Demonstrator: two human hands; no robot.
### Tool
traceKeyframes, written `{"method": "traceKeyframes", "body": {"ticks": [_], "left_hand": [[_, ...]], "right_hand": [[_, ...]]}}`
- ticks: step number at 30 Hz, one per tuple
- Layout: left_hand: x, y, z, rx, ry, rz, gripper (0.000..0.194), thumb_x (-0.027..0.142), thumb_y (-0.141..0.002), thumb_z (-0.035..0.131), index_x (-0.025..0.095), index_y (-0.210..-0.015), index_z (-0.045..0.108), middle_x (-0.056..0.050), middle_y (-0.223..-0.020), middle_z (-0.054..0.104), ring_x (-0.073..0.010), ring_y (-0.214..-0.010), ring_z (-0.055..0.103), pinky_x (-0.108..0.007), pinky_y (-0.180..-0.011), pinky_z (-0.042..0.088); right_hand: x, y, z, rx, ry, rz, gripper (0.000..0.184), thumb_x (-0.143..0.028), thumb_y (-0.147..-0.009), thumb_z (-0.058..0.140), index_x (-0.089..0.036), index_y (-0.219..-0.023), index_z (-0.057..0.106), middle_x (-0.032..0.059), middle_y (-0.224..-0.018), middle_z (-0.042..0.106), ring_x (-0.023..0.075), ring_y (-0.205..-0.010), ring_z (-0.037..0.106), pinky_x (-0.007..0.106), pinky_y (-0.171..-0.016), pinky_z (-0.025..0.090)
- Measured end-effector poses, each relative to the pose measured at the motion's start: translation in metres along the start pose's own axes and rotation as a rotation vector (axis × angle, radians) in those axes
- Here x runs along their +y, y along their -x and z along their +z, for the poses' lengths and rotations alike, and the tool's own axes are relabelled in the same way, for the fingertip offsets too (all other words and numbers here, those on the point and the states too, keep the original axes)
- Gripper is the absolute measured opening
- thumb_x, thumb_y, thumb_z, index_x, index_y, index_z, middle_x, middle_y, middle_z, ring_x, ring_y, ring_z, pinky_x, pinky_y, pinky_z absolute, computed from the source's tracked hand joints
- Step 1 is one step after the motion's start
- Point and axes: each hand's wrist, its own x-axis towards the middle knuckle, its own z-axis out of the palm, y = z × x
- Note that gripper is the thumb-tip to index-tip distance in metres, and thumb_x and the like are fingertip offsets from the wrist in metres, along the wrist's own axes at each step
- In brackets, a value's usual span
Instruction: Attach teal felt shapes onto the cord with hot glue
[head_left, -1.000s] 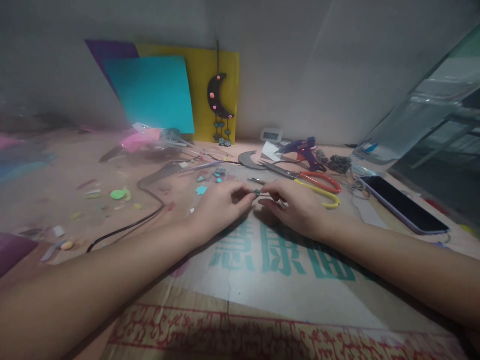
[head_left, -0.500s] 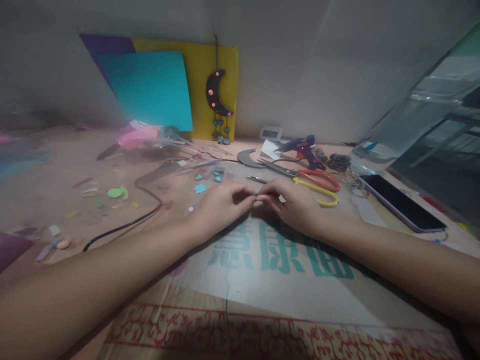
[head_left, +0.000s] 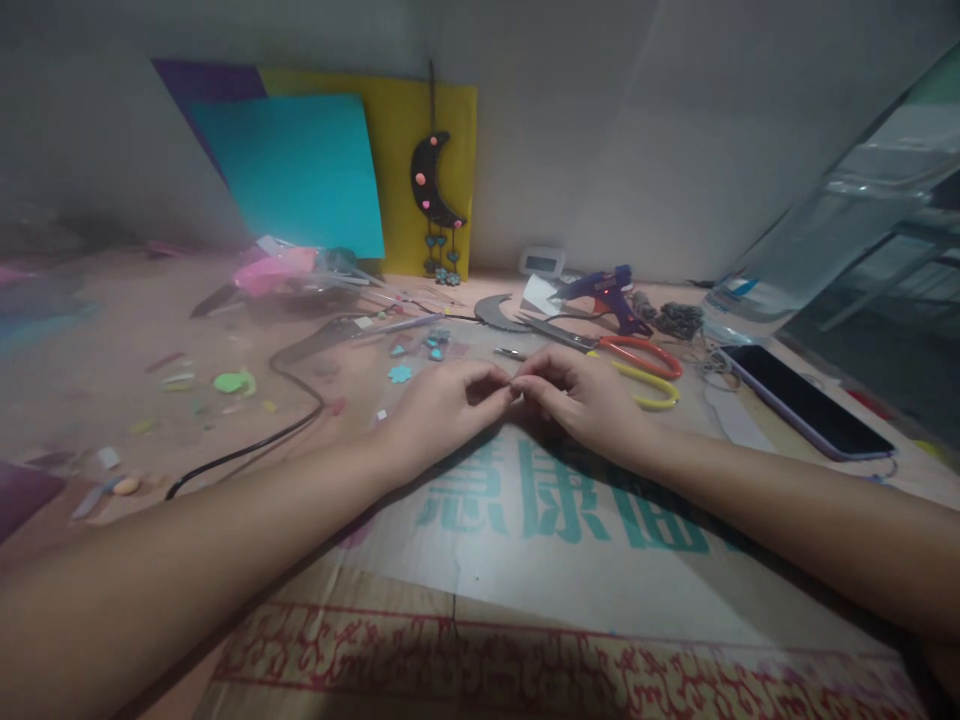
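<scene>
My left hand (head_left: 454, 400) and my right hand (head_left: 589, 405) meet fingertip to fingertip low over the printed sheet (head_left: 517, 590). Both are closed in a pinch; whatever they hold is tiny and hidden by the fingers. Beyond the right hand lie scissors (head_left: 637, 355) with one orange and one yellow handle. A pen-like metal tip (head_left: 511, 353) pokes out just behind my fingers. To the left of my left hand is a light blue flower cutout (head_left: 400, 374), with small blue heart pieces (head_left: 436, 350) behind it. A grey crescent (head_left: 499, 312) lies farther back.
Behind stand coloured sheets (head_left: 300, 180) and a dark moon hanging (head_left: 429, 180). A glue gun (head_left: 611, 298), grey yarn (head_left: 679, 320), a phone (head_left: 810, 400) and a plastic bottle (head_left: 795, 250) occupy the right. A black cable (head_left: 247, 455) and scraps spread over the left.
My right hand's thumb and fingers have closed in more tightly against the left fingertips, and the dark speck between them no longer shows. The view has shifted slightly.
</scene>
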Motion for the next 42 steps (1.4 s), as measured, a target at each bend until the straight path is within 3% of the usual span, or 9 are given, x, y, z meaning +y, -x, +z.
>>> {"method": "traceKeyframes", "body": {"ticks": [5,11,23,42], "left_hand": [[0.000,-0.002,0.000,0.019,0.047,-0.020,0.017,0.022,-0.089,0.055,0.020,-0.085,0.071,0.002,-0.081,0.073,-0.0135,-0.075,0.064,-0.023,-0.070,0.044],[0.000,-0.004,-0.002,0.089,0.075,-0.118,0.014,0.024,-0.087,0.057,0.016,-0.083,0.069,-0.003,-0.084,0.072,-0.0167,-0.080,0.064,-0.027,-0.074,0.046],[0.003,-0.003,-0.004,0.091,0.086,-0.065,0.015,0.022,-0.088,0.055,0.016,-0.085,0.069,-0.003,-0.085,0.073,-0.0162,-0.081,0.064,-0.027,-0.074,0.047],[0.002,-0.002,-0.002,0.094,0.050,-0.005,0.014,0.025,-0.088,0.058,0.018,-0.086,0.070,0.000,-0.080,0.073,-0.0138,-0.076,0.065,-0.024,-0.071,0.047]], "right_hand": [[-0.001,-0.001,-0.001,-0.044,-0.201,0.151,0.016,-0.032,-0.090,0.055,-0.017,-0.088,0.058,-0.0028,-0.062,0.060,0.0101,-0.049,0.054,0.021,-0.046,0.041],[0.004,0.000,0.001,-0.039,-0.297,0.177,0.015,-0.033,-0.090,0.055,-0.018,-0.091,0.055,-0.0029,-0.063,0.060,0.0100,-0.050,0.054,0.021,-0.045,0.042],[-0.003,0.001,0.003,-0.162,-0.582,0.340,0.023,-0.036,-0.089,0.059,-0.018,-0.100,0.050,-0.0058,-0.059,0.060,0.0070,-0.044,0.051,0.016,-0.042,0.037],[0.002,0.004,0.009,-0.241,-0.860,0.378,0.030,-0.036,-0.085,0.067,-0.020,-0.099,0.045,-0.0041,-0.062,0.065,0.0083,-0.045,0.057,0.017,-0.043,0.042]]}}
